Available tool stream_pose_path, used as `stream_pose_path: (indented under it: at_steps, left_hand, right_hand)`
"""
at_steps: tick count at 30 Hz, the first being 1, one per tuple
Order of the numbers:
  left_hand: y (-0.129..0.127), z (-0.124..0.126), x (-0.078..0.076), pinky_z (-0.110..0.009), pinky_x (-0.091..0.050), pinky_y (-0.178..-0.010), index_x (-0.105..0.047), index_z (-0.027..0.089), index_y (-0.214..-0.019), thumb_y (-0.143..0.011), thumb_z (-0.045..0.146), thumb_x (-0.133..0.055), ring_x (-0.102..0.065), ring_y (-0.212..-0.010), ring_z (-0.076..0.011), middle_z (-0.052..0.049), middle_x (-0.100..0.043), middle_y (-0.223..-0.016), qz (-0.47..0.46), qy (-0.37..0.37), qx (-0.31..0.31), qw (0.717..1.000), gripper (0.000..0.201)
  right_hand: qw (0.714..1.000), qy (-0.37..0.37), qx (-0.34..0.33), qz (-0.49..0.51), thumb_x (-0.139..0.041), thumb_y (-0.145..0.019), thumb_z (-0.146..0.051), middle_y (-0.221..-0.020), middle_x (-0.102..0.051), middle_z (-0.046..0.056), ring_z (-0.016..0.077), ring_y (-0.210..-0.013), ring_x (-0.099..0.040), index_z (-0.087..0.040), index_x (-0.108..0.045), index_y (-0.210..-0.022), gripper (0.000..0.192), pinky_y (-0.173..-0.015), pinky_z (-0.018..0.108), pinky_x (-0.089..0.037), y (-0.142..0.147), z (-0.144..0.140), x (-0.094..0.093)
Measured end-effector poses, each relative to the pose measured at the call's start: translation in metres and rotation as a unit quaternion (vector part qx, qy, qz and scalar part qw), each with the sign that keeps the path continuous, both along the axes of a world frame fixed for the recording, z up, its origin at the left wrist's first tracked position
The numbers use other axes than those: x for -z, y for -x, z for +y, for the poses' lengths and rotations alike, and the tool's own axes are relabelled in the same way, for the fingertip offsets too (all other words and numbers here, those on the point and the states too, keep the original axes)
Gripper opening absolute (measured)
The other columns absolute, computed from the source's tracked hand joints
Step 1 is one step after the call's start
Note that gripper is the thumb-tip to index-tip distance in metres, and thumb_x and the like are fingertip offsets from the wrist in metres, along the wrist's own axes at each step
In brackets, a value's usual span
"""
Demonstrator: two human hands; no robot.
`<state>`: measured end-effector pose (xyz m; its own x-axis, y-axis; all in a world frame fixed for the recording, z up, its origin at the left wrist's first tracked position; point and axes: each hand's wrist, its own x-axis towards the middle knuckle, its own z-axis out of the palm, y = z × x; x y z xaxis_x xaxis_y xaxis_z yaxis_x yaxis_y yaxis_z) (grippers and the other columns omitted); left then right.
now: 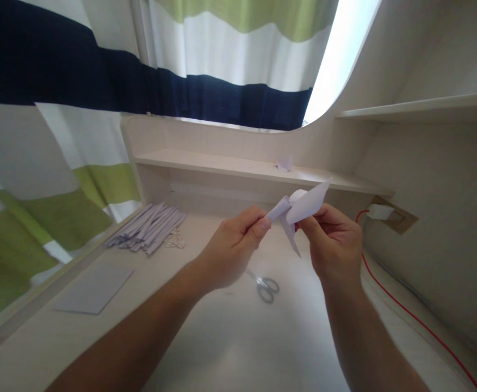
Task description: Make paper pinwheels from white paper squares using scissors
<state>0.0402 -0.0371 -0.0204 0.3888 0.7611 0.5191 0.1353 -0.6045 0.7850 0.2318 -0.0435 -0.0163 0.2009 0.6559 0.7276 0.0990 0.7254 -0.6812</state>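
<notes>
A white folded paper piece (pixel 305 205) with a rolled stem and pointed flaps is held up between my hands, above the desk. My left hand (pixel 238 239) pinches the rolled stem at its lower left end. On the other side, my right hand (pixel 336 237) grips the paper near its flaps, fingers curled; part of the paper behind those fingers is hidden. Below my hands lies a pair of scissors (pixel 266 287) with dark handles, its blades partly covered by my left hand.
A pile of rolled paper sticks (pixel 152 226) lies at the left, with pale rubber bands or string (pixel 175 239) beside it. Nearer is a stack of paper sheets (pixel 95 287). A small paper piece (pixel 285 164) sits on the back shelf (pixel 222 165). A red cable (pixel 401 305) runs from a white plug (pixel 380 211).
</notes>
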Motion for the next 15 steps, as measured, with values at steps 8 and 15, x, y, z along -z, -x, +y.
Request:
stream_pose_path:
  at_steps: [8, 15]
  left_hand:
    - [-0.005, -0.006, 0.003, -0.027, -0.038, -0.062, -0.062, 0.020, -0.096, -0.110, 0.041, -0.043, -0.049, -0.065, -0.0107, 0.004, -0.050, -0.071, 0.027, -0.110, -0.067, 0.991, 0.031]
    - [-0.006, -0.006, 0.007, -0.027, -0.042, -0.067, -0.066, 0.020, -0.105, -0.109, 0.036, -0.045, -0.054, -0.069, -0.0115, 0.002, -0.059, -0.078, 0.011, -0.180, -0.084, 0.980, 0.027]
  right_hand:
    - [0.994, 0.017, -0.099, 0.051, -0.087, -0.085, -0.032, -0.075, -0.077, -0.001, 0.0124, -0.063, -0.067, -0.027, -0.083, -0.089, 0.008, -0.061, 0.025, -0.056, -0.010, 0.013, 0.011]
    - [0.980, 0.047, -0.169, 0.089, -0.092, -0.078, -0.037, -0.074, -0.076, 0.000, 0.0139, -0.060, -0.066, -0.025, -0.083, -0.081, 0.015, -0.060, 0.029, -0.058, -0.007, 0.008, 0.005]
